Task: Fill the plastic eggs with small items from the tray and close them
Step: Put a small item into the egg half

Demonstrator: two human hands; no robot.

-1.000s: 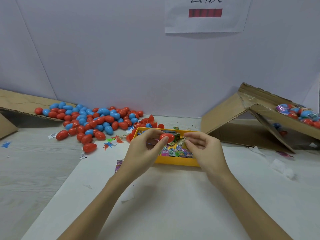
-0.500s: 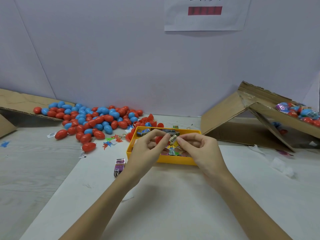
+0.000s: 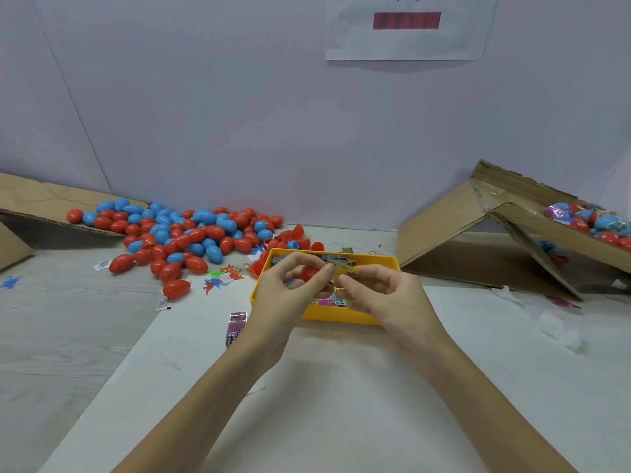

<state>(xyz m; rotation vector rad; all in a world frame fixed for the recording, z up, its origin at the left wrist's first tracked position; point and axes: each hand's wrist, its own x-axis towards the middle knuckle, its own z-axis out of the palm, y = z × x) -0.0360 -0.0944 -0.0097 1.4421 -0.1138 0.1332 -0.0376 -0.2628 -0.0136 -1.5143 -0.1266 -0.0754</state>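
Head view shows me a big pile of eggs [image 3: 177, 233] left of the yellow tray [image 3: 341, 314], wrapped ones in the cardboard box [image 3: 587, 221] at right, so I judge much remains. My left hand [image 3: 286, 295] pinches a red egg half [image 3: 310, 273] above the tray; my right hand [image 3: 386, 295] pinches a small yellow item [image 3: 345, 270] against it.

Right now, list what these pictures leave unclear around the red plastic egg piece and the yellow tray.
- Red plastic egg piece, head view: left hand covers it; half or whole unclear.
- Small yellow item: right hand pinches it; too small to identify.
- Yellow plastic tray: both hands hide most contents.
- White wall sign: top edge cuts its text.
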